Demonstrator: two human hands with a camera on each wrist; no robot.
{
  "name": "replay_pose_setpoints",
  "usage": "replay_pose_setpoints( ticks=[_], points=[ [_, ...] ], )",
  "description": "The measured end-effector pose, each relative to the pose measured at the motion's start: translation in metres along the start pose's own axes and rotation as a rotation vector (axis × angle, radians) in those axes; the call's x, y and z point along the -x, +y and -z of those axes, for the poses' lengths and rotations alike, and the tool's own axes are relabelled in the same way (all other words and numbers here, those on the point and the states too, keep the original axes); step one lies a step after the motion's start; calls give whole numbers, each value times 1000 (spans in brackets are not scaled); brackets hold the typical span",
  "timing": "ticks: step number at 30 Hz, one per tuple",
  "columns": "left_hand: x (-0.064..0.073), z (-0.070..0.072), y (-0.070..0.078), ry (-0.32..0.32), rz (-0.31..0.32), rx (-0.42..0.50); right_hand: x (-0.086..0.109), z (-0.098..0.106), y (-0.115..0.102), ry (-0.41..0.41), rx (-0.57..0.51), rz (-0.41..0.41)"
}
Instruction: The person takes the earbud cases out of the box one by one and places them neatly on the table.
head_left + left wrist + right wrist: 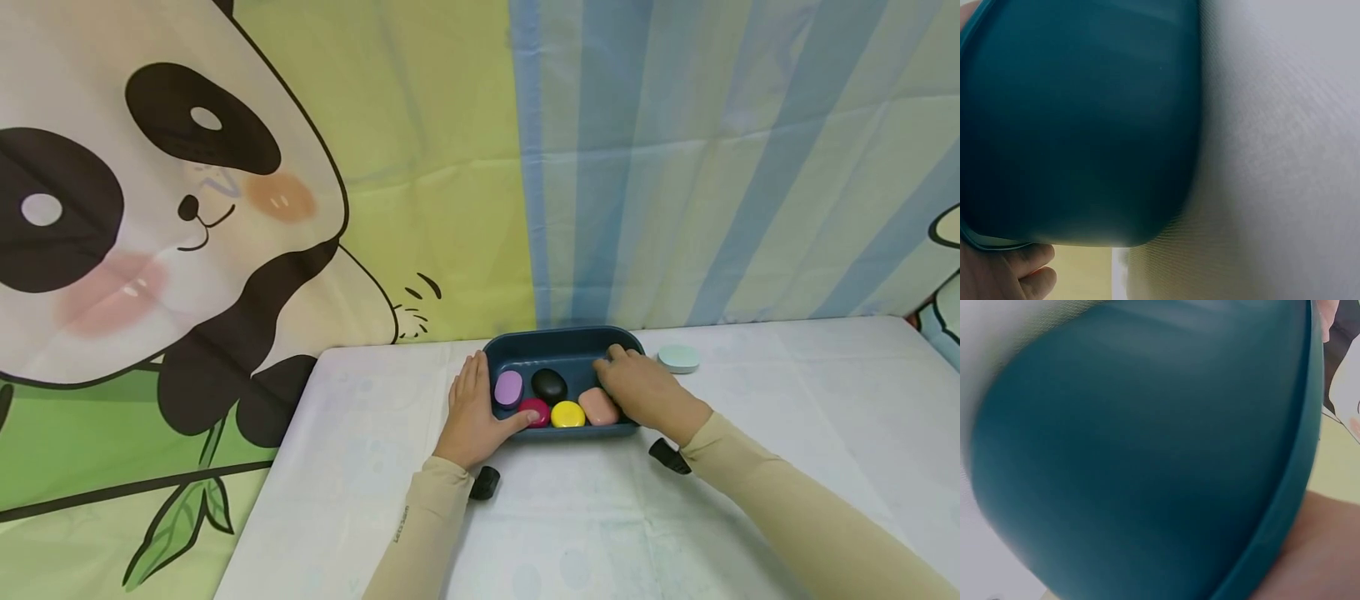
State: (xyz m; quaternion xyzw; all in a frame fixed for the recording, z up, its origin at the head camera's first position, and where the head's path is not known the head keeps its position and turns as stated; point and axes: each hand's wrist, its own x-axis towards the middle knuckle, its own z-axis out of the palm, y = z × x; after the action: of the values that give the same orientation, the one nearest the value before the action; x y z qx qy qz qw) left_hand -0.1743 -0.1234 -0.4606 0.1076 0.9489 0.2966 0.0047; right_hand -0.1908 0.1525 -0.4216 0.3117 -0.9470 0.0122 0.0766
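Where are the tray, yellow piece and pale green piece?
Tray (555, 345), head view: inner far wall.
Yellow piece (567, 414), head view: middle of its top.
Pale green piece (678, 358), head view: middle of its top.

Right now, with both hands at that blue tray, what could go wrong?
The left hand lies along the left end of the tray, so a push might slide it. The right hand reaches in beside the pink piece and could knock it. The mint piece sits outside, close to that hand, so a careless sweep might brush it away.
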Motion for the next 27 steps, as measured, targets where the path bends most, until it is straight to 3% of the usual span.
replay_pose_setpoints(
  ticks=[6,14,22,27],
  points=[
    [-1,0,0,4,-6,4,3,3,3,-22,-59,-14],
    [-2,1,1,7,-9,1,6,4,8,41,-107,28],
    [-1,0,1,1,6,5,9,7,9,77,-183,16],
    [0,0,1,5,4,5,10,10,8,104,-177,-9]
  ],
)
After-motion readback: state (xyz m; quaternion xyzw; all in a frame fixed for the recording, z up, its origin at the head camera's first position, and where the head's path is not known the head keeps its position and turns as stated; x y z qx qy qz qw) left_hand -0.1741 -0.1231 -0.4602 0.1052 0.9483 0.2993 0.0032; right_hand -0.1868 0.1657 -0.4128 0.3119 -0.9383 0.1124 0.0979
